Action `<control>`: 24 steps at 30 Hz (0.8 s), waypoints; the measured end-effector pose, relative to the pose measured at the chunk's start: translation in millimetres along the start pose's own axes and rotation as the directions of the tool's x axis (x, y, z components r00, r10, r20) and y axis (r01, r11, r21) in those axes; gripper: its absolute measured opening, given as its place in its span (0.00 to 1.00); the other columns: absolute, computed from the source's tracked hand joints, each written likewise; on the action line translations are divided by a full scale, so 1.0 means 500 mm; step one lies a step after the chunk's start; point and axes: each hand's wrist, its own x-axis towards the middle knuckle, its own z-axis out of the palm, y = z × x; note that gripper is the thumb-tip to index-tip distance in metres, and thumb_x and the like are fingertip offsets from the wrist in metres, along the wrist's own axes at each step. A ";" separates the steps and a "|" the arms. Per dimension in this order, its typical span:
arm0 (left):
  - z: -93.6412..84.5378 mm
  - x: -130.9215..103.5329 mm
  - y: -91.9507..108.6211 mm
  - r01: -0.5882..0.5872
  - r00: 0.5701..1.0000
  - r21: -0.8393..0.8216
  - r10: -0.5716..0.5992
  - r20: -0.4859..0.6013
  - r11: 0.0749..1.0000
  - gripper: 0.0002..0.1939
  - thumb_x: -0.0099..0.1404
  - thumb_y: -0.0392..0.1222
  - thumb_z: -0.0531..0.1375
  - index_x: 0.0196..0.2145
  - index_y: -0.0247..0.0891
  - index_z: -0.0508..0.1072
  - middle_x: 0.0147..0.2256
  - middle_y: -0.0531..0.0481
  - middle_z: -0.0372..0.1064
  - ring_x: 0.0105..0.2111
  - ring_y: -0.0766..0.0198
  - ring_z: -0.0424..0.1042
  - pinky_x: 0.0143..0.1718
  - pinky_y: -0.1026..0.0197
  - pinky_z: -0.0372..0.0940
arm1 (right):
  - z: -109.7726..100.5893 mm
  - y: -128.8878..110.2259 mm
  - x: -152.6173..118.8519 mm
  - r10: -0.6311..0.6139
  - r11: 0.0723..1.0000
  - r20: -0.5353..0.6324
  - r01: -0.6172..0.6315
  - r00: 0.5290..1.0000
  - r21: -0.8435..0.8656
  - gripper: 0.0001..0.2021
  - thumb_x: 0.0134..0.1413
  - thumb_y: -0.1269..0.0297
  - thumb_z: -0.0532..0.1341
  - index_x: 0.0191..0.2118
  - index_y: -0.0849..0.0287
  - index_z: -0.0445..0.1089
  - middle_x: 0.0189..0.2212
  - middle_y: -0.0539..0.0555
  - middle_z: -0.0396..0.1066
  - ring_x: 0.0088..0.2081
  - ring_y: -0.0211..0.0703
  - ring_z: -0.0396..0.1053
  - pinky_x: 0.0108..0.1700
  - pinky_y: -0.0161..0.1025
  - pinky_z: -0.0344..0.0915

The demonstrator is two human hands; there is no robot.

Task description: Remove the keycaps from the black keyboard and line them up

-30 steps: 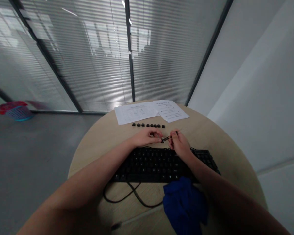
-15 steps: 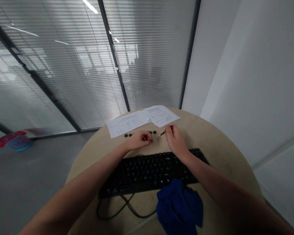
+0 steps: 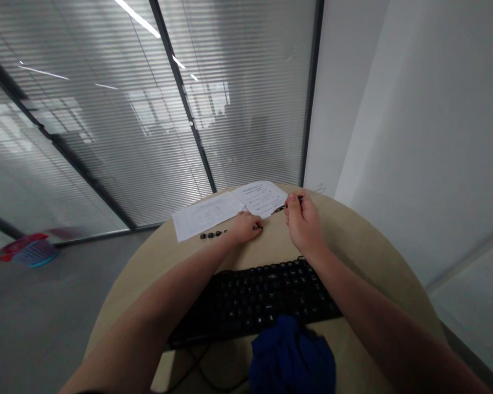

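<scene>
My left hand (image 3: 245, 226) is at the far side of the table, fingers bent down and closed around a small black keycap (image 3: 257, 226) at table level. Left of it, several black keycaps (image 3: 211, 235) stand in a row, partly covered by my wrist. My right hand (image 3: 304, 221) is closed around a slim dark pointed tool (image 3: 280, 208), whose tip points left over the paper's edge. Its exact kind I cannot make out. Nearer to me lies a black keyboard (image 3: 271, 293), partly under my forearms.
Two printed paper sheets (image 3: 209, 213) lie at the table's (image 3: 365, 246) far edge. A crumpled blue cloth (image 3: 291, 358) and a black cable (image 3: 197, 364) are at the near side. Beyond stand a blinds-covered glass partition (image 3: 254, 126) and a red-and-blue basket (image 3: 35, 251) on the floor.
My left hand has moved the keycap right, to the end of the row, and lowered it. My right hand has drawn away up and right with the tool. The view has shifted a little.
</scene>
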 end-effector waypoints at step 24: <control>-0.108 -0.214 0.075 -0.056 0.989 -0.185 0.079 0.123 0.981 0.11 0.67 0.39 0.57 0.37 0.39 0.81 0.35 0.47 0.79 0.37 0.58 0.76 0.42 0.59 0.67 | 0.023 0.027 -0.061 0.293 0.956 0.738 -0.199 0.608 -0.215 0.17 0.66 0.46 0.54 0.37 0.55 0.62 0.21 0.43 0.60 0.21 0.36 0.58 0.26 0.35 0.57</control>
